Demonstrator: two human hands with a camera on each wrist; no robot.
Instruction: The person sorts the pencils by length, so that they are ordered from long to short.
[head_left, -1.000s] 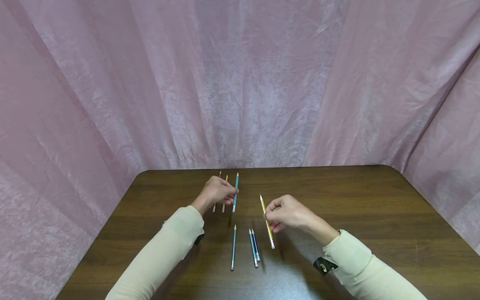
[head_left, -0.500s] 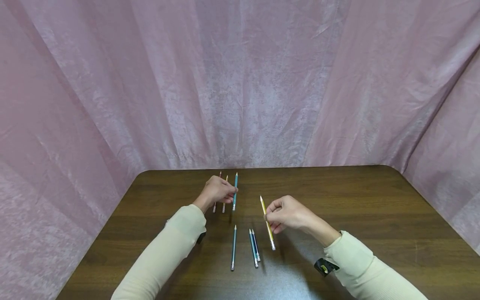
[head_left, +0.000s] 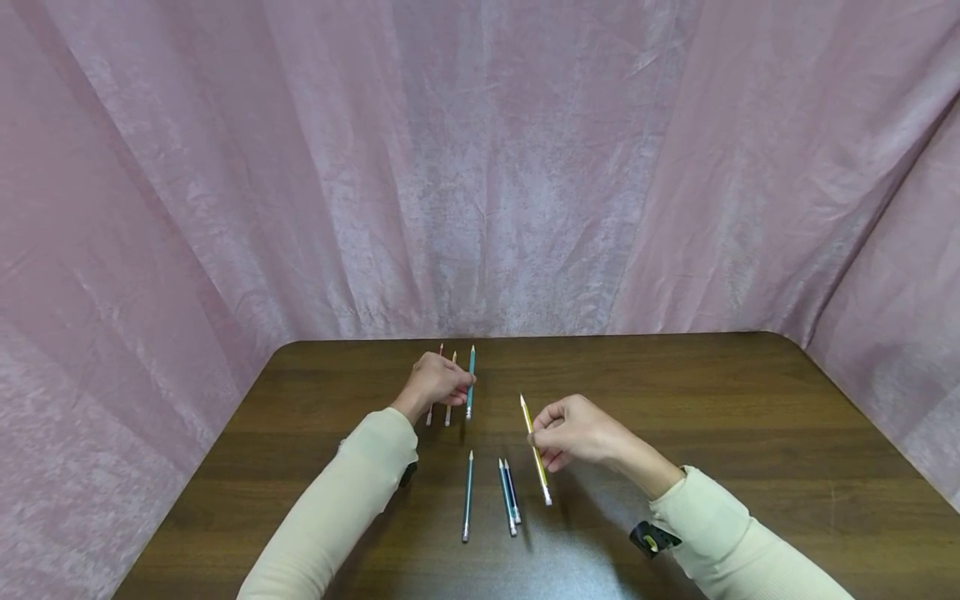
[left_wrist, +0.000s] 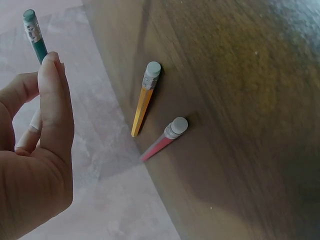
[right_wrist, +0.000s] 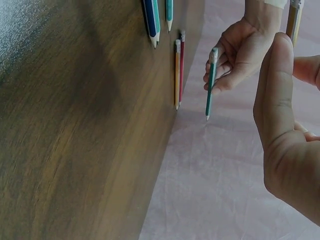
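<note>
I've got a green pencil (right_wrist: 209, 97), a yellow pencil (head_left: 540, 471), there's a red pencil (left_wrist: 159, 144), orange pencil (left_wrist: 143, 103), navy pencil (right_wrist: 149, 21)! Streaky brown grain across the table (head_left: 675, 392), mottled pink curtain (head_left: 480, 167), plain cream sleeves (head_left: 330, 508).

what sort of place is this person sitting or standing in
Probably an indoor spot set up for recording tabletop work: pink curtains hang behind and at both sides of a wood-grain table, and a small black device shows beside the right sleeve.
</note>
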